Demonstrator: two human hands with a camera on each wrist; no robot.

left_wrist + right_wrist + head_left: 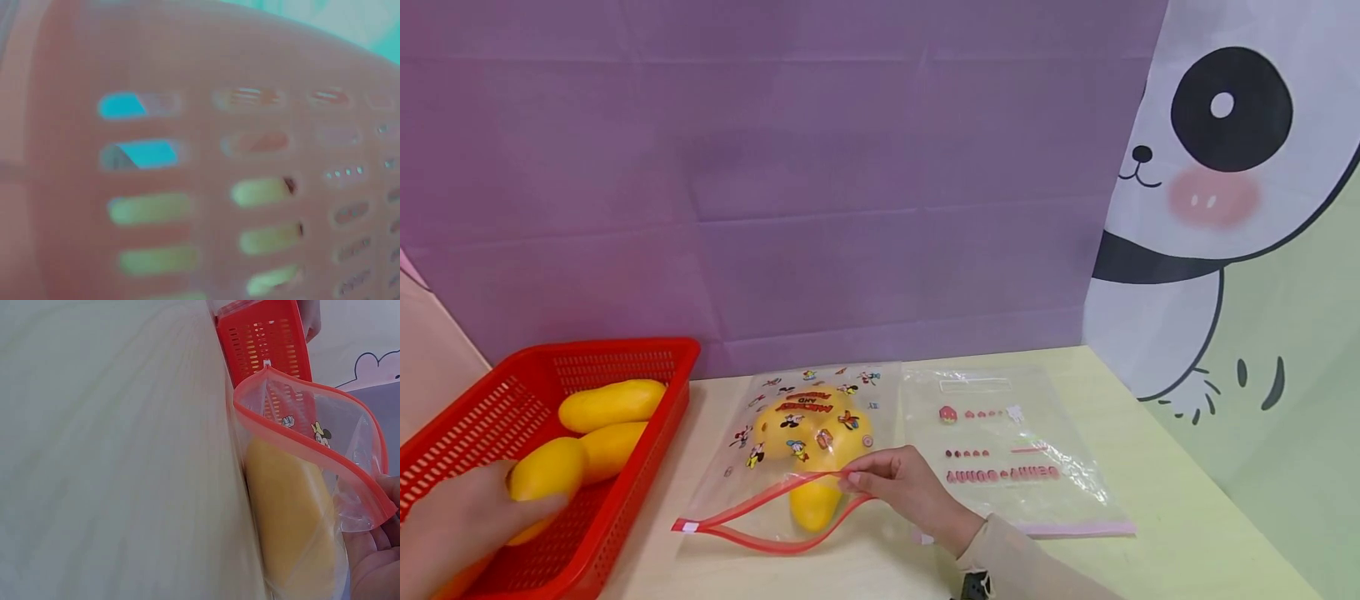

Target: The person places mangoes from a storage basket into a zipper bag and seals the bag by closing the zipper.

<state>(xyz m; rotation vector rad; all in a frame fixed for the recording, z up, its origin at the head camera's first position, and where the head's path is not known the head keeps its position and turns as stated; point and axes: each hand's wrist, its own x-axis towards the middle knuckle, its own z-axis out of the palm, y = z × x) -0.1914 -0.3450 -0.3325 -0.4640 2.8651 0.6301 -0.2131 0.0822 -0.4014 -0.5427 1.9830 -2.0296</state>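
In the head view my left hand [471, 521] grips a yellow mango [550, 475] inside the red plastic basket [681, 400], thumb curled along its lower side. My right hand [902, 492] pinches the red zip edge of a clear cartoon-printed zip bag [722, 475], whose mouth gapes toward me. Several mangoes lie inside this bag; one mango [814, 507] shows near the opening. In the right wrist view the bag's red rim [294, 434] stands wide apart with a mango [290, 519] behind the film. The left wrist view shows only the basket's slotted wall [206, 206], with the hand hidden.
More mangoes [613, 404] lie in the basket at left. A second clear zip bag [1000, 508] with pink print lies flat at right on the pale table [1165, 467]. Behind stand a purple cloth [850, 183] and a panda-printed wall [1157, 333].
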